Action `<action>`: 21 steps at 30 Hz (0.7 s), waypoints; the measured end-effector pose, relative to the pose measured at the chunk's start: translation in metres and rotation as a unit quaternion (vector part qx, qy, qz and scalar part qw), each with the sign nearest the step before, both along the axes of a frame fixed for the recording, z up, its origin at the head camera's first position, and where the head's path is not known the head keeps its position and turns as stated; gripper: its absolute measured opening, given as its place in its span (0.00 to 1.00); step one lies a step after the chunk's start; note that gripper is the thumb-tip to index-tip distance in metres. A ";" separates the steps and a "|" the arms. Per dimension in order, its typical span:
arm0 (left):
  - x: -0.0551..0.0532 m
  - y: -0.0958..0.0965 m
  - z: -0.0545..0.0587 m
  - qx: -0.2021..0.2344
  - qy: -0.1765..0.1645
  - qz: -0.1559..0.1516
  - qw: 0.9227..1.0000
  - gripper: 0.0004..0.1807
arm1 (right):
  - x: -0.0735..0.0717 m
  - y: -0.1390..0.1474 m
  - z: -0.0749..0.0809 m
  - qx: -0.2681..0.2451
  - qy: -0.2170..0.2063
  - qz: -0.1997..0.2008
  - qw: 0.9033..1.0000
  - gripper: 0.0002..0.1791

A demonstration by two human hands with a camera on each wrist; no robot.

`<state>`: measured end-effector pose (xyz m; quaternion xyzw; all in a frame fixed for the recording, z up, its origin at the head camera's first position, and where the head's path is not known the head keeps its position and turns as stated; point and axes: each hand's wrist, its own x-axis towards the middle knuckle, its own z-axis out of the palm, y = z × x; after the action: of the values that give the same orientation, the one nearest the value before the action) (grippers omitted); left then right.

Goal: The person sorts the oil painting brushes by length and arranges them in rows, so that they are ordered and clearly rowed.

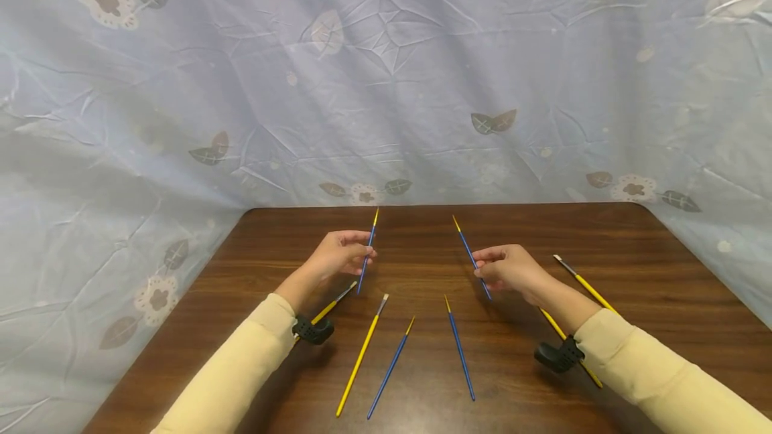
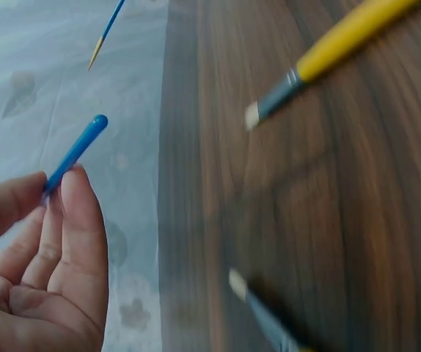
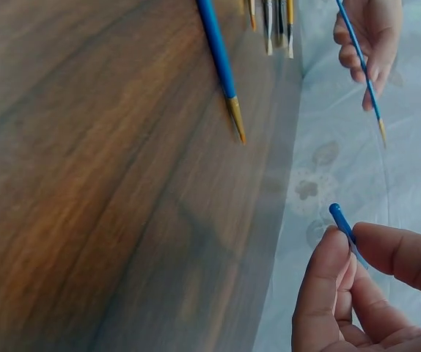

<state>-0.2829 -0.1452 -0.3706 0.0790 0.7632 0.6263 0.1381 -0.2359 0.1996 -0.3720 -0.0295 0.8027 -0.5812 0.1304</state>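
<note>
Each hand holds a thin blue paintbrush above a dark wooden table (image 1: 627, 233). My left hand (image 1: 342, 254) pinches one blue brush (image 1: 366, 254) near its middle, yellow tip pointing away; its blue end (image 2: 78, 147) sticks out past the fingers (image 2: 78, 227). My right hand (image 1: 505, 268) pinches a second blue brush (image 1: 468, 248), tilted up and to the left. In the right wrist view that brush's blue end (image 3: 342, 222) shows between thumb and fingers, and the left hand (image 3: 372, 40) appears at the top.
Several more brushes lie on the table: a yellow one (image 1: 362, 353), two blue ones (image 1: 392, 366) (image 1: 461, 348) near the front, a yellow one (image 1: 333, 305) under my left wrist, two yellow ones (image 1: 584, 282) (image 1: 567, 340) at right. A flowered blue cloth (image 1: 386, 72) hangs behind.
</note>
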 end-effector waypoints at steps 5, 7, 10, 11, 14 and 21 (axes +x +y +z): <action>-0.008 0.021 -0.003 0.006 -0.025 0.015 1.000 0.23 | -0.009 -0.005 -0.001 -0.006 -0.012 -0.012 1.000 0.25; -0.012 0.026 -0.005 0.005 -0.030 0.018 0.999 0.24 | -0.013 -0.008 -0.001 -0.007 -0.015 -0.014 1.000 0.25; -0.018 0.032 -0.009 0.012 -0.043 0.022 0.999 0.25 | -0.017 -0.010 -0.003 -0.007 -0.016 -0.016 1.000 0.25; -0.020 0.034 -0.011 0.017 -0.047 0.024 0.998 0.25 | -0.019 -0.011 -0.003 -0.007 -0.018 -0.018 1.000 0.25; -0.025 0.041 -0.014 0.030 -0.061 0.029 0.997 0.26 | -0.022 -0.012 -0.005 -0.006 -0.019 -0.019 1.000 0.24; -0.035 0.060 -0.014 0.038 -0.079 0.022 0.996 0.27 | -0.032 -0.015 -0.009 -0.014 -0.033 -0.027 0.999 0.25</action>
<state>-0.3181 -0.0849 -0.3846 0.0173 0.7271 0.6619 0.1814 -0.2681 0.1845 -0.3811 0.0099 0.7904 -0.5962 0.1406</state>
